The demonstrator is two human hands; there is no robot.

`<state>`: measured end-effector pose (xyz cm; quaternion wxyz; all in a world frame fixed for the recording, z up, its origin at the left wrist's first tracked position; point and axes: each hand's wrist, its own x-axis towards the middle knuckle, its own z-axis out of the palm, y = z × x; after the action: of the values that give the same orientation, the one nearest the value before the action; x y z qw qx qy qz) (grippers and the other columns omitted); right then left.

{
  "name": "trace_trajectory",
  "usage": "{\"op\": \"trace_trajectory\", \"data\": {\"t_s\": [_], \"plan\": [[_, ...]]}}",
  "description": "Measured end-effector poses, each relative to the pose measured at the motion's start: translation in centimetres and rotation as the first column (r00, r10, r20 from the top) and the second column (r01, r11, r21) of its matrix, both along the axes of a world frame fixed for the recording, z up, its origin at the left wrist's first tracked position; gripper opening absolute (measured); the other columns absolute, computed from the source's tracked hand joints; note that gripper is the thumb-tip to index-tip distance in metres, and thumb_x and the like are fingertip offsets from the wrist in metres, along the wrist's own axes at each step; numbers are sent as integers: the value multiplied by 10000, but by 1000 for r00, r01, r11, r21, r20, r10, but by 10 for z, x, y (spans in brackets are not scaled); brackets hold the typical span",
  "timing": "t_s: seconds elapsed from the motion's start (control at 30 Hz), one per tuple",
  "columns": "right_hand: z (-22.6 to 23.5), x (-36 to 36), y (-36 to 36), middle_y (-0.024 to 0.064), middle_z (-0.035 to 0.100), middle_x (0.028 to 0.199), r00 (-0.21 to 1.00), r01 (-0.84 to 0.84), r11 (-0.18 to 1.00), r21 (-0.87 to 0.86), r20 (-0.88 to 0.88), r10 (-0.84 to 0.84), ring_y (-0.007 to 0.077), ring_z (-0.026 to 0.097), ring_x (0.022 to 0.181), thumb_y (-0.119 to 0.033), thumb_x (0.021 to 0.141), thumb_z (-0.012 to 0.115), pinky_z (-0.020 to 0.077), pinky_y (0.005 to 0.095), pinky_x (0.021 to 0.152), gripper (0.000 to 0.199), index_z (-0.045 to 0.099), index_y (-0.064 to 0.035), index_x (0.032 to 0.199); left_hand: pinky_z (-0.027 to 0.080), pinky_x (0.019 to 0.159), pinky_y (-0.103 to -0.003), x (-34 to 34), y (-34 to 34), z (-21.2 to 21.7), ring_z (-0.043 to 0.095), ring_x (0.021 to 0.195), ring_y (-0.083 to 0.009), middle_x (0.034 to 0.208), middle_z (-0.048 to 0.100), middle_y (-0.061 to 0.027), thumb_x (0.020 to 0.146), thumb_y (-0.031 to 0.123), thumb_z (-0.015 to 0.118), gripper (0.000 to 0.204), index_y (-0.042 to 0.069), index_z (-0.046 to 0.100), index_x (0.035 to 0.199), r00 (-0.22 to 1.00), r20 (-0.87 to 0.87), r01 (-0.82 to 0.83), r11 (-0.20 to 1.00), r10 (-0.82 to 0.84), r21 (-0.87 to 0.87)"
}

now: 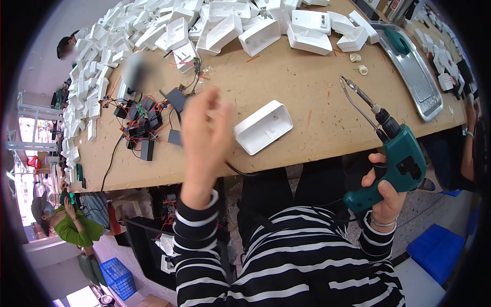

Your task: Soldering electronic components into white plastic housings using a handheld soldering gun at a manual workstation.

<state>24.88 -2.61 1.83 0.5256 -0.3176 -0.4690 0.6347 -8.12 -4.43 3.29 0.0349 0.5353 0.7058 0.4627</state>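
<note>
My right hand (386,197) is wrapped round the handle of a green soldering gun (404,158). Its metal tip and thin curved feed tube point up and left over the table. My left hand (204,135) is raised above the table's near part, smeared by motion, so its fingers do not show clearly. Just right of it lies a white plastic housing (263,127), its hollow side up. On its other side is a heap of black modules (146,120) with red and black wires and small circuit boards.
Many white housings (220,33) are piled along the table's far and left sides. A metal tray (417,77) with a green object is at the right. Two small cream-coloured pieces (362,69) lie nearby. A black bin (148,250) stands below the table. Other people are at both sides.
</note>
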Motion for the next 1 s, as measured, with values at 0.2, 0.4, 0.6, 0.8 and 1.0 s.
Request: {"op": "trace_trajectory", "data": {"t_s": [0.2, 0.4, 0.6, 0.8, 1.0], "plan": [[-1, -3, 3, 250, 541, 1136, 1000, 1, 1000, -6, -3, -1, 208, 618, 740, -59, 767, 630, 539, 297, 661, 608, 355, 42, 1300, 458, 757, -460, -83, 87, 19, 596, 895, -412, 937, 621, -262, 858, 227, 543, 331, -60, 527, 1024, 841, -466, -431, 860, 273, -275], [-5, -1, 8, 246, 543, 1132, 1000, 17, 999, -34, -8, -17, 202, 613, 736, -61, 766, 630, 535, 298, 658, 605, 358, 52, 1294, 470, 814, -429, -128, 116, -2, 597, 922, -422, 923, 613, -300, 740, 196, 617, 400, -95, 517, 997, 849, -401, -488, 803, 345, -343], [-7, -2, 15, 249, 541, 1137, 1000, 2, 998, -59, 6, -2, 200, 609, 733, -69, 756, 624, 534, 301, 652, 616, 356, 52, 1297, 481, 800, -361, -118, 99, 0, 634, 860, -314, 900, 631, -211, 754, 102, 625, 428, -112, 481, 1096, 914, -116, -396, 916, 388, -59], [-6, -6, 18, 254, 539, 1146, 999, -47, 997, -57, -26, 45, 200, 612, 734, -78, 748, 624, 536, 300, 645, 631, 352, 49, 1303, 487, 744, -264, -95, 41, 22, 613, 804, -181, 832, 617, -81, 879, 54, 580, 200, -72, 570, 1034, 590, 781, -164, 916, -206, 366], [4, -37, 19, 267, 516, 1193, 965, -200, 968, -149, -202, 168, 208, 621, 755, -106, 770, 617, 537, 291, 646, 638, 338, 31, 1327, 415, 621, -245, -70, -20, 67, 473, 608, -104, 828, 569, -63, 844, -62, 510, 166, -81, 605, 979, 792, 540, 42, 907, -287, 420]]}}
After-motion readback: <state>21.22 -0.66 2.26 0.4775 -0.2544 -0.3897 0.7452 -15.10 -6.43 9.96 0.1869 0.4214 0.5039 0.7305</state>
